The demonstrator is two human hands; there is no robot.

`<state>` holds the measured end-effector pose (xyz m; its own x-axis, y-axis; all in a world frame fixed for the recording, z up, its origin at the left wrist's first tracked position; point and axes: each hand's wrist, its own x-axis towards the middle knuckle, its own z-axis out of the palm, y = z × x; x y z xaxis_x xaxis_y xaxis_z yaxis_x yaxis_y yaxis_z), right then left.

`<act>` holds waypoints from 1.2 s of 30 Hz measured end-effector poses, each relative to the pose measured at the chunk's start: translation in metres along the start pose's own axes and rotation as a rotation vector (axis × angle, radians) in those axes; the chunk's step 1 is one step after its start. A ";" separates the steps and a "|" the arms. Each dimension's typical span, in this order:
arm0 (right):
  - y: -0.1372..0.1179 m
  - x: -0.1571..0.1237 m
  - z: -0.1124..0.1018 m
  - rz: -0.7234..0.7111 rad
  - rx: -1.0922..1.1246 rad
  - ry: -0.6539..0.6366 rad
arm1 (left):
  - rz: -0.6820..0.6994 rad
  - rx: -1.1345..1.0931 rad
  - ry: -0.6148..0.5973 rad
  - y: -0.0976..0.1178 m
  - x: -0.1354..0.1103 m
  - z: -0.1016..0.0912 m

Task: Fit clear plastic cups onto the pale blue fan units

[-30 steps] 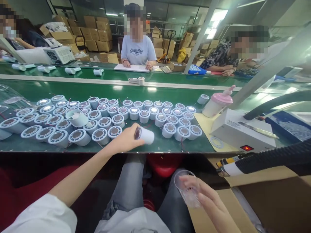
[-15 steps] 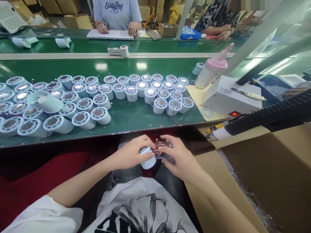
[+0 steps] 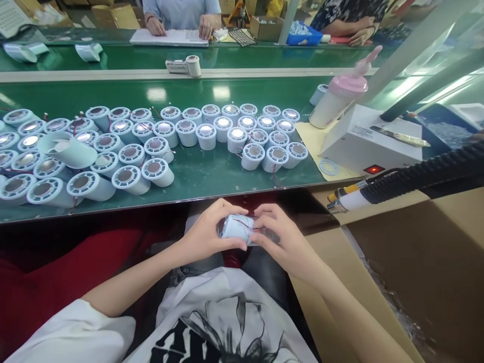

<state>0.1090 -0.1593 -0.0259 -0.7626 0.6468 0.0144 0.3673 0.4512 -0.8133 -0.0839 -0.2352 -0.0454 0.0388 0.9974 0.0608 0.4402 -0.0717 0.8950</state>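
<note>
My left hand (image 3: 209, 232) is wrapped round a pale blue cylindrical housing (image 3: 237, 228), which lies on its side above my lap with thin dark red wires across it. At the right end of the housing, the fingers of my right hand (image 3: 283, 239) are bent round a clear plastic piece (image 3: 270, 233) and reach the wires. Most of the plastic piece is hidden by those fingers, so its full shape cannot be made out.
Many similar blue housings (image 3: 130, 179) stand on the green bench (image 3: 204, 181). To the right are a pink-lidded bottle (image 3: 335, 101), a white box with a red-lit switch (image 3: 372, 143), a black hose (image 3: 416, 174) and an open carton (image 3: 423, 252). People sit across the bench.
The blue housing has turned from near upright to lying sideways, its wires now showing. My hands have come closer together, and my right fingers have moved to the housing's end.
</note>
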 end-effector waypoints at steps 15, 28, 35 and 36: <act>0.005 0.008 -0.008 0.270 0.556 0.103 | -0.048 -0.308 -0.247 -0.008 0.000 0.004; 0.018 -0.018 -0.006 -0.162 0.250 -0.008 | -0.148 -0.581 -0.237 0.000 -0.010 -0.005; 0.010 -0.019 -0.008 -0.009 0.458 -0.077 | -0.009 -0.388 -0.244 0.009 -0.011 -0.012; 0.010 -0.019 -0.007 0.009 0.487 -0.088 | 0.007 -0.356 -0.243 0.009 -0.011 -0.012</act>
<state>0.1312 -0.1627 -0.0297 -0.8102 0.5856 -0.0257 0.0985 0.0928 -0.9908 -0.0914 -0.2469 -0.0325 0.2700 0.9629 0.0000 0.1039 -0.0292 0.9942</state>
